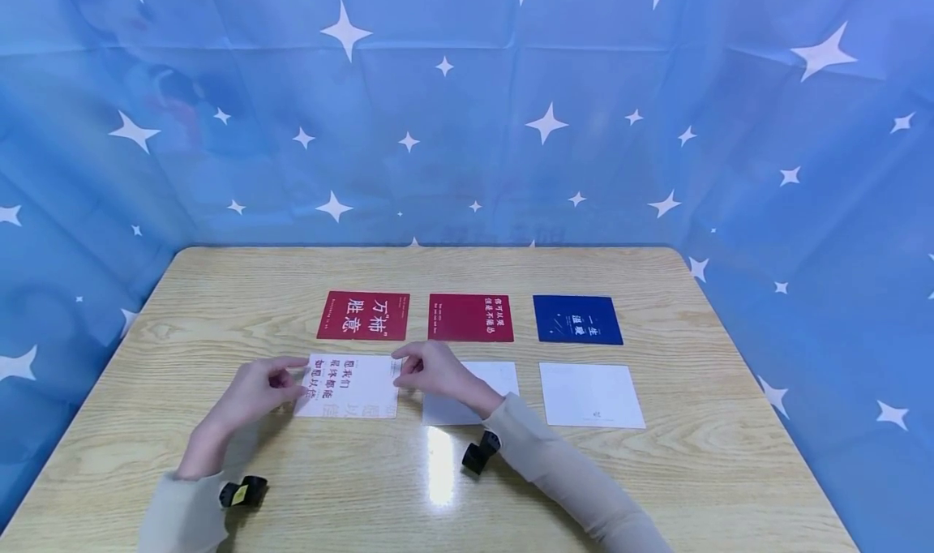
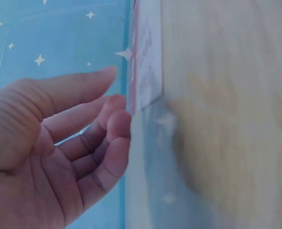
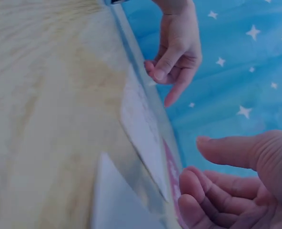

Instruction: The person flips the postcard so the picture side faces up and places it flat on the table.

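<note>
A white card [image 1: 357, 384] printed with dark red characters lies on the table at front left in the head view. At its left edge is my left hand [image 1: 255, 387], fingertips close to the border. My right hand [image 1: 441, 370] reaches across to the card's right edge. In the left wrist view the left hand [image 2: 69, 143] has a gap between thumb and loosely bent fingers, with nothing in it. Thumb and fingers of the right hand [image 3: 241, 186] likewise stand apart in the right wrist view. Beneath the right forearm, a second white card [image 1: 447, 411] is partly hidden.
Behind lie a red card [image 1: 363, 316], another red card [image 1: 470, 318] and a blue card [image 1: 578, 320] in a row. One more white card [image 1: 593, 395] lies front right. Starry blue cloth [image 1: 467, 131] hangs around the wooden table [image 1: 365, 488].
</note>
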{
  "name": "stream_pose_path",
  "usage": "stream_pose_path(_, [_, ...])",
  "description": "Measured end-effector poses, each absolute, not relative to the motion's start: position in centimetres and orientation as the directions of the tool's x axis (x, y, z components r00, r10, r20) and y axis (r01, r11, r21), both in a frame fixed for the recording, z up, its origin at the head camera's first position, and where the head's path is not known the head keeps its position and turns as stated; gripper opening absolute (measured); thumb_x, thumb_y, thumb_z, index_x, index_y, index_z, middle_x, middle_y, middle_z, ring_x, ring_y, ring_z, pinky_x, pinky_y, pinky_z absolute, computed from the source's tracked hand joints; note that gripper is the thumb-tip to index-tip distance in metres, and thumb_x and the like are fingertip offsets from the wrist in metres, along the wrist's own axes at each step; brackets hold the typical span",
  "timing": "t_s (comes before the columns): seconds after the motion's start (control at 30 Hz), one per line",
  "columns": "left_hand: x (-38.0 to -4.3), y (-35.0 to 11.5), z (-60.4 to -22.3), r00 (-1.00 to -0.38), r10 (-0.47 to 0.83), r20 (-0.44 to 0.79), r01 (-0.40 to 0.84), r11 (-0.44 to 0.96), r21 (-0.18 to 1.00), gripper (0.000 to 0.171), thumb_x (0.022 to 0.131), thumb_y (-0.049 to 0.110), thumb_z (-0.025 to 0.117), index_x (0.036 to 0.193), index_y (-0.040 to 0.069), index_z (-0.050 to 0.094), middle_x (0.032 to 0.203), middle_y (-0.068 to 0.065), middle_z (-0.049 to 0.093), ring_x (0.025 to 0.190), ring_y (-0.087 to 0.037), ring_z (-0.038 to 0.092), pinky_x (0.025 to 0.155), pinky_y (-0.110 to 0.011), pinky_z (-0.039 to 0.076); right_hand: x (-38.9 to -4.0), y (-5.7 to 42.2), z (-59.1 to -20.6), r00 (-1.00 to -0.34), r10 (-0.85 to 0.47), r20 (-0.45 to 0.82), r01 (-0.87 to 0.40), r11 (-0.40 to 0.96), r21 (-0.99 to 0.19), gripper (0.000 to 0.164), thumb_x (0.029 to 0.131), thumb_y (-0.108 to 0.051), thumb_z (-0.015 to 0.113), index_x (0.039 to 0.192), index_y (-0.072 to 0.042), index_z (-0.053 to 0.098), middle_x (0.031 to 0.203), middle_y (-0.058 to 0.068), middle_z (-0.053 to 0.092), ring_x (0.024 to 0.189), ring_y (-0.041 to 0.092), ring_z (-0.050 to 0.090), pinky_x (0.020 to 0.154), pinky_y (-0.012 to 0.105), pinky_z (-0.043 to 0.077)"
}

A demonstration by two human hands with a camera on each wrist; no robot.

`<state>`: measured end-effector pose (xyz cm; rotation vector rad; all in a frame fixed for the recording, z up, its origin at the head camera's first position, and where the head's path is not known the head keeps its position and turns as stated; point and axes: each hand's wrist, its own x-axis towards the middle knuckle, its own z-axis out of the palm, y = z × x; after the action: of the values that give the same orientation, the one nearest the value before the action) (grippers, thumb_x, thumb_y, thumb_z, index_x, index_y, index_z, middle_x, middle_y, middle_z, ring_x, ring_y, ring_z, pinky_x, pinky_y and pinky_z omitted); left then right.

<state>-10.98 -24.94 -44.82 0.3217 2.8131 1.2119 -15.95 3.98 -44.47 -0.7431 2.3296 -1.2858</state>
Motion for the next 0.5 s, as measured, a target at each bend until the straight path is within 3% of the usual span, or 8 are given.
stream_pose_path(0.5, [-13.3, -20.7, -43.8, -0.956, 0.266, 0.122, 0.259, 0.579, 0.773, 0.031, 0.077, -0.003, 0.071, 0.106, -0.007, 0.064, 0.073, -0.001, 0.062, 0.065, -0.011, 0.056, 0.058, -0.023, 0.048, -16.7, 7.1, -43.1, -0.823, -0.568, -0.016, -0.305, 0.467, -0.830, 0.039, 0.081, -0.006, 0.072, 0.116, 0.005, 0.061, 0.082, 0.006, 0.067, 0.075, 0.013, 0.061, 0.067, 0.021, 0.049])
